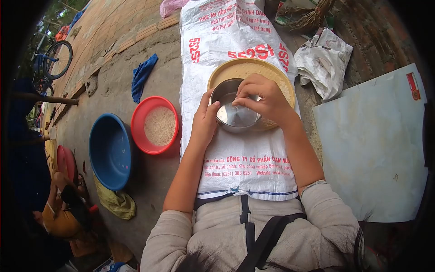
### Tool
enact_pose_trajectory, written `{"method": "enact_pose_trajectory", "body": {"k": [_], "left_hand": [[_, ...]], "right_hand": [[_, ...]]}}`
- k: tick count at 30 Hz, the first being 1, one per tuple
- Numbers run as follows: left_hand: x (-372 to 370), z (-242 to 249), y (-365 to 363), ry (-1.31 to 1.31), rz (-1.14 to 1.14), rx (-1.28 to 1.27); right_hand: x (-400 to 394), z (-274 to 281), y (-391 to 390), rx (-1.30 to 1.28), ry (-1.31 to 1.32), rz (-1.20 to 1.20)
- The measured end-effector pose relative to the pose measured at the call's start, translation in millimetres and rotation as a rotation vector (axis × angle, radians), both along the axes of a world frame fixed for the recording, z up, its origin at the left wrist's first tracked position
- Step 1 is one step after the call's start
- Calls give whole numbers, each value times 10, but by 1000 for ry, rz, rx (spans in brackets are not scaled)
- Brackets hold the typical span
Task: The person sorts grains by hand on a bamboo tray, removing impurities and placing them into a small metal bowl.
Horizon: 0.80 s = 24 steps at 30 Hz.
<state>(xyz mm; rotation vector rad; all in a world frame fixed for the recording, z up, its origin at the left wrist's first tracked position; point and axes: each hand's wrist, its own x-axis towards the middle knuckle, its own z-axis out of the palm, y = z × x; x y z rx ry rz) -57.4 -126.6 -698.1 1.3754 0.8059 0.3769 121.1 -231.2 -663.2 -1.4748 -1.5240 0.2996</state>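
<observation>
A shiny metal bowl (pixel 236 118) is in front of me, over the near left part of a round yellow tray (pixel 219 75). My left hand (pixel 206 119) is closed on the bowl's left side, thumb at the rim. Over the bowl's opening, my right hand (pixel 263 96) has thumb and fingers pinched together; anything between them is too small to make out. Pale grains are scattered on the tray. Beneath the tray lies a white woven sack (pixel 226 41) with red print, reaching up to my waist.
To the left stand a red basin (pixel 137 131) of rice-like grains and a blue basin (pixel 109 152). A blue cloth (pixel 143 78) lies beyond them. On the right are a crumpled white sack (pixel 322 63) and a pale flat sheet (pixel 371 145). Another person (pixel 63 213) sits at far left.
</observation>
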Motion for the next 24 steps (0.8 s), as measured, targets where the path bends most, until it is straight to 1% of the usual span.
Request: {"method": "enact_pose_trajectory", "body": {"k": [1,2,4,5,6,8,9,10,12,13,15,16,18,19,20,21,22,24], "left_hand": [[-8,-16,2,5,10,-8],[-6,-92,14,4,10,-7],[9,-265,42,-237,87,13],[32,-183,7,-268,105,2],[36,-218,23,-270,103,4],[47,-340,76,-299,113,124],[54,-349,74,-302,110,126],[59,-355,73,-318,109,122],[57,-339,73,-338,105,120],[48,-324,80,-300,118,117],[37,-300,81,-266,130,117],[30,-299,77,-245,147,101],[16,-312,80,-231,164,89],[11,-329,90,-216,173,151],[7,-329,97,-200,183,213],[6,-304,84,-208,182,219],[7,-280,60,-248,210,202],[24,-288,67,-297,236,194]], "right_hand": [[34,-8,-5,92,-54,-63],[85,-16,-19,92,-55,-64],[234,-47,-74,93,35,-320],[326,-107,-112,10,108,-408],[412,-192,-137,13,106,-410],[586,-425,-187,-186,81,-621],[666,-539,-235,-315,-65,-599],[677,-690,-263,-312,-66,-603],[627,-822,-304,-668,-315,-706],[629,-879,-293,-665,-316,-711],[628,-908,-244,-614,-410,-846],[640,-909,-244,-610,-412,-849],[665,-876,-241,-609,-343,-983],[720,-944,-242,-600,-346,-987],[799,-1076,-251,-603,-258,-923],[819,-1092,-250,-603,-170,-857],[832,-1111,-256,-594,-173,-863],[812,-1030,-263,-481,-199,-887]]}}
